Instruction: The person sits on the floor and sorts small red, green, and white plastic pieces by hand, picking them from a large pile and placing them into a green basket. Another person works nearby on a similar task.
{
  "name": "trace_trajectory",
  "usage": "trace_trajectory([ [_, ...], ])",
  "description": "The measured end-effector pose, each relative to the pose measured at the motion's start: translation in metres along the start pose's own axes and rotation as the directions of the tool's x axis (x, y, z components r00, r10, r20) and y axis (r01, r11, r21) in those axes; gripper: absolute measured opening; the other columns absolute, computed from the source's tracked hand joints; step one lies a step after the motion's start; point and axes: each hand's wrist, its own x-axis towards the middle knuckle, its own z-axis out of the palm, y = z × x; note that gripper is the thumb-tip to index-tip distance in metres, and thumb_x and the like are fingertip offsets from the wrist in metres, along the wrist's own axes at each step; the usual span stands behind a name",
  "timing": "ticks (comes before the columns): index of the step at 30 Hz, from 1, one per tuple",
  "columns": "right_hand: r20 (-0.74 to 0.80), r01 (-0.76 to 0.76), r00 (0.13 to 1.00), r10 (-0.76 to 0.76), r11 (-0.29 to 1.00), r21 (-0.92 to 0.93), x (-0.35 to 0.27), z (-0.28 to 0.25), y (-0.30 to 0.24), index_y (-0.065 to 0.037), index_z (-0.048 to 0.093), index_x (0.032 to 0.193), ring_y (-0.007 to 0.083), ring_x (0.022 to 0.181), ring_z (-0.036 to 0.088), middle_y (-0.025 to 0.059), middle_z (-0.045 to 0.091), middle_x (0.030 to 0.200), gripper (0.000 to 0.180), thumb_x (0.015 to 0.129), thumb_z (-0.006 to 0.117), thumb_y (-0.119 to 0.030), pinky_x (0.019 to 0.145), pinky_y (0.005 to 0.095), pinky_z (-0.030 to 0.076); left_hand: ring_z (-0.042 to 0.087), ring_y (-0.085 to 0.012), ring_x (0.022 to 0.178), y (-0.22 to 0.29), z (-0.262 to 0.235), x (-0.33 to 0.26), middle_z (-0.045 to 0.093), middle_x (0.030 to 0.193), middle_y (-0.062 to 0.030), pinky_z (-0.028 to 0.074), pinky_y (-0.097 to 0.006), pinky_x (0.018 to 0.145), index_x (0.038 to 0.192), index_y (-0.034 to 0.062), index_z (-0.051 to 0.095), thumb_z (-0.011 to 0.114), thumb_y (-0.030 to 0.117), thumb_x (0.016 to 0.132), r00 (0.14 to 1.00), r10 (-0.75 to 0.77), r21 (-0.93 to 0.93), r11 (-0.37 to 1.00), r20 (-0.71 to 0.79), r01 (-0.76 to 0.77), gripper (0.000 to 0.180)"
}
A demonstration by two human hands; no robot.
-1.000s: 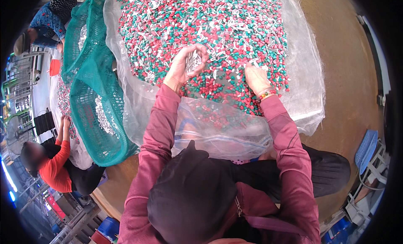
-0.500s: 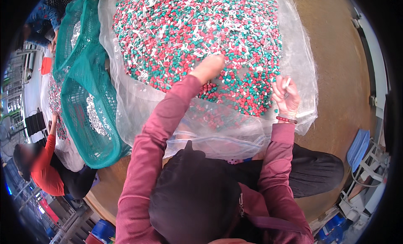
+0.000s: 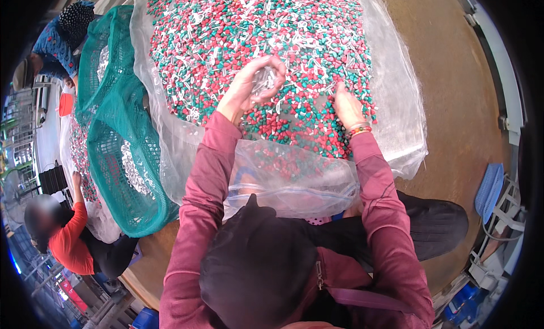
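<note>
In front of me spreads a wide layer of small red and green cone-shaped pieces mixed with thin white and clear plastic pieces (image 3: 226, 23). My left hand (image 3: 242, 86) is turned palm up above its near left part. Its fingers curl round several clear plastic pieces (image 3: 264, 80). To the right, my right hand (image 3: 348, 107) reaches down to the red and green pieces (image 3: 317, 111) with its fingers drawn together. What its fingertips grip, if anything, is hidden. A beaded bracelet circles the right wrist.
Under the pieces lies a translucent mesh sheet (image 3: 399, 102), folded up at the near edge. Two green net-covered baskets (image 3: 96, 111) on the left hold clear pieces. Two people work beyond them, one in an orange top (image 3: 68, 252). At far right hangs a blue slatted thing (image 3: 488, 190).
My left hand has drawn back to the left and turned palm up, showing the clear pieces. My right hand has moved left from the sheet's edge down to the pieces; its white piece no longer shows.
</note>
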Motion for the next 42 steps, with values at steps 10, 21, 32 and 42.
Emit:
trace_trajectory([
  [10, 0.044, 0.002, 0.999, 0.001, 0.998, -0.058, -0.004, 0.009, -0.011, 0.005, 0.047, 0.098, 0.0368, 0.075, 0.064, 0.0221, 0.063, 0.076, 0.022, 0.081, 0.050, -0.008, 0.065, 0.0447, 0.051, 0.062, -0.0342, 0.089, -0.064, 0.004, 0.110, 0.064, 0.089, -0.0199, 0.049, -0.041, 0.078, 0.099, 0.0020, 0.062, 0.053, 0.028, 0.086, 0.996, -0.080, 0.986, -0.167, -0.038, 0.025, 0.030],
  [21, 0.234, -0.271, 0.962, -0.138, -0.562, 0.782, -0.065, -0.049, 0.031, -0.011, 0.047, 0.098, 0.0029, 0.044, 0.027, -0.0023, 0.034, 0.061, 0.012, 0.090, 0.055, -0.012, 0.034, 0.0148, 0.021, 0.065, -0.0255, 0.062, -0.152, 0.006, 0.098, 0.058, 0.082, -0.0208, 0.052, -0.033, 0.048, 0.093, -0.0084, 0.051, 0.047, 0.010, 0.083, 0.968, 0.095, 0.794, -0.593, 0.233, -0.133, 0.021],
  [32, 0.329, -0.388, 0.915, -0.234, -0.289, 0.875, -0.034, -0.078, -0.010, -0.006, 0.045, 0.079, 0.0073, 0.050, 0.037, 0.0014, 0.042, 0.063, 0.025, 0.094, 0.048, -0.026, 0.032, 0.0175, 0.021, 0.047, -0.0097, 0.049, -0.086, -0.024, 0.013, 0.047, 0.061, 0.0009, 0.039, -0.027, 0.044, 0.094, 0.0071, 0.055, 0.050, 0.020, 0.085, 0.909, 0.179, 0.537, 0.842, -0.376, 0.056, 0.017],
  [42, 0.097, 0.518, 0.855, -0.509, 0.844, -0.135, 0.044, 0.012, -0.109, 0.005, 0.049, 0.097, 0.0345, 0.081, 0.063, 0.0213, 0.062, 0.081, 0.018, 0.087, 0.040, -0.006, 0.069, 0.0461, 0.048, 0.033, -0.0046, 0.042, -0.029, -0.066, -0.097, 0.038, 0.073, -0.0016, 0.027, -0.016, 0.028, 0.086, 0.0060, 0.042, 0.042, 0.019, 0.093, 0.936, 0.308, -0.660, 0.670, -0.169, -0.340, 0.014],
])
